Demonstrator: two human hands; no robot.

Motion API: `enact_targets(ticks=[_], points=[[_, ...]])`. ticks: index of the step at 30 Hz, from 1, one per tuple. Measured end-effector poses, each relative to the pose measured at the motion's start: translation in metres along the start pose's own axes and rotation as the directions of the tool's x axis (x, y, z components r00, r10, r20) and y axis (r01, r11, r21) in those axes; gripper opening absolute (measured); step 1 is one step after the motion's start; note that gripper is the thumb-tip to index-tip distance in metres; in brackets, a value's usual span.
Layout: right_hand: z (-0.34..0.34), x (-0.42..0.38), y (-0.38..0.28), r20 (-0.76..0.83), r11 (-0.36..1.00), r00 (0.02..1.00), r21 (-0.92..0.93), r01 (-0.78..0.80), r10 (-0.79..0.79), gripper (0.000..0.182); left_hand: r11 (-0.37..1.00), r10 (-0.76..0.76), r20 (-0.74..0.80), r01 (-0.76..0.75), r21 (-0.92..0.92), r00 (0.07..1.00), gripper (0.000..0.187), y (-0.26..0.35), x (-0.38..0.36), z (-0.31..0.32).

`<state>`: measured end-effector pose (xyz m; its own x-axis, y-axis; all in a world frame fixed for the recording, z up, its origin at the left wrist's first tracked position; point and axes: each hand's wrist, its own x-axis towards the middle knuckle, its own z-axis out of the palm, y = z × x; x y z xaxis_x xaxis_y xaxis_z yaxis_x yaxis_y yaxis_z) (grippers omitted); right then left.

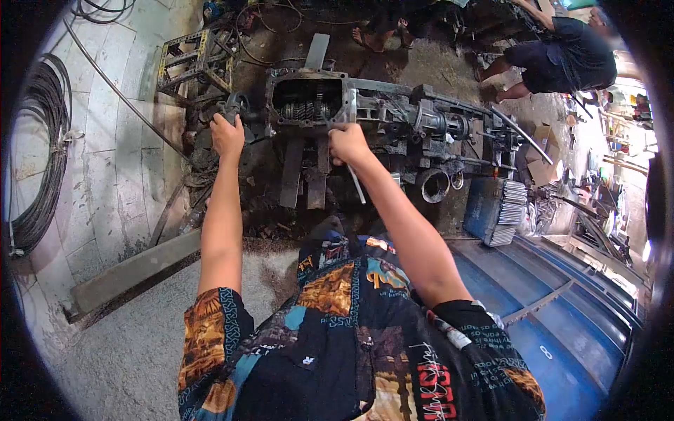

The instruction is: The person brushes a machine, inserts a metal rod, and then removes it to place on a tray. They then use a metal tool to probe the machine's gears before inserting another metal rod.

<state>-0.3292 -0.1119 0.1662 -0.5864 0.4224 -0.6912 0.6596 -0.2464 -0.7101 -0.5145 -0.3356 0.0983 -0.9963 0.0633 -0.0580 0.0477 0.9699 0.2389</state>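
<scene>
Gearbox housing (348, 98), open along its upper face, lay in the upper middle of the frame, with toothed gears (305, 110) showing inside. To its left, the person's left hand (228, 133) reached to a dark metal part (237, 104) just beside the housing. Its fingers were bent over that part and its thumb stood a little apart from them; the fingertips were hidden, so one could not tell how firmly it gripped. The right hand (348, 144) was curled into a fist close to the housing's lower right corner. Its fingers were wrapped around a slim metal bar (358, 186), whose pale lower end slanted out below the wrist. Whether that fist also touched the housing could not be made out. The two hands were well apart, with the opening between and slightly above them.

A long run of greasy machinery (442, 125) stretched from the housing toward the right of the frame, and below it a metal ring (434, 186) lay near a blue metal box (484, 210). Flat boards (291, 175) showed beneath the housing. At the upper left stood a yellow perforated frame (163, 70); at the far left hung a coil of black cable (60, 151). Another person (576, 56) was at the upper right.
</scene>
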Motion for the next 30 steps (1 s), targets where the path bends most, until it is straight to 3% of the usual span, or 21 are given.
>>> enact_targets(ticks=[1,3,5,7,9,11,13,15,17,21,26,28,29,30], points=[[0.002,0.002,0.003,0.001,1.0,1.0,0.0,0.0,0.0,0.028,1.0,0.005,-0.003,-0.005,0.001,1.0,0.051,0.001,0.001,0.0],[0.006,0.002,0.006,0.123,0.894,0.979,0.401,-0.199,0.163,0.01,1.0,-0.001,0.007,0.001,0.012,1.0,0.051,0.001,0.003,0.0],[0.015,-0.003,0.006,0.056,0.907,0.981,0.374,-0.193,0.186,0.004,1.0,-0.018,0.02,0.017,0.021,1.0,0.052,0.001,0.004,0.0],[0.022,-0.007,0.008,0.073,0.823,0.983,0.538,-0.181,0.168,0.017,0.999,-0.039,0.061,0.038,0.026,0.997,0.054,0.005,0.008,-0.004],[0.025,-0.016,0.011,0.071,0.818,0.984,0.547,-0.177,0.165,0.019,0.999,-0.047,0.097,0.046,0.01,0.994,0.057,0.006,0.012,-0.009],[0.013,-0.029,0.017,0.142,0.791,0.978,0.575,-0.207,0.153,0.018,1.0,-0.004,0.129,0.007,-0.024,0.992,0.061,0.0,0.013,-0.01],[-0.011,-0.04,0.022,0.339,0.735,0.931,0.595,-0.326,0.137,0.021,0.998,0.0,0.116,0.007,-0.06,0.993,0.063,-0.006,-0.003,-0.012],[-0.029,-0.058,0.021,0.291,0.774,0.937,0.542,-0.329,0.194,0.021,0.965,0.015,-0.258,-0.082,-0.25,0.966,0.063,-0.023,-0.031,0.002],[-0.046,-0.07,0.023,0.287,0.788,0.94,0.529,-0.314,0.182,0.024,0.923,-0.087,-0.374,-0.066,-0.379,0.923,0.062,-0.02,-0.086,0.002],[-0.057,-0.082,0.027,0.237,0.853,0.963,0.468,-0.23,0.13,0.031,0.932,-0.053,-0.136,0.0,-0.362,0.989,0.06,-0.011,-0.166,0.042],[-0.063,-0.08,0.039,0.16,0.919,0.982,0.363,-0.152,0.099,0.045,0.956,0.026,0.073,-0.003,-0.295,0.997,0.059,0.012,-0.177,0.083],[-0.065,-0.082,0.043,0.146,0.92,0.984,0.363,-0.146,0.099,0.045,0.99,0.115,0.259,-0.09,-0.105,0.959,0.068,0.011,-0.176,0.103],[-0.067,-0.083,0.045,0.14,0.92,0.985,0.366,-0.142,0.096,0.045,0.989,0.122,0.264,-0.096,-0.111,0.957,0.068,0.009,-0.181,0.111],[-0.072,-0.085,0.047,0.161,0.921,0.984,0.365,-0.136,0.082,0.046,0.981,0.152,0.343,-0.185,0.066,0.927,0.073,0.005,-0.189,0.117]])
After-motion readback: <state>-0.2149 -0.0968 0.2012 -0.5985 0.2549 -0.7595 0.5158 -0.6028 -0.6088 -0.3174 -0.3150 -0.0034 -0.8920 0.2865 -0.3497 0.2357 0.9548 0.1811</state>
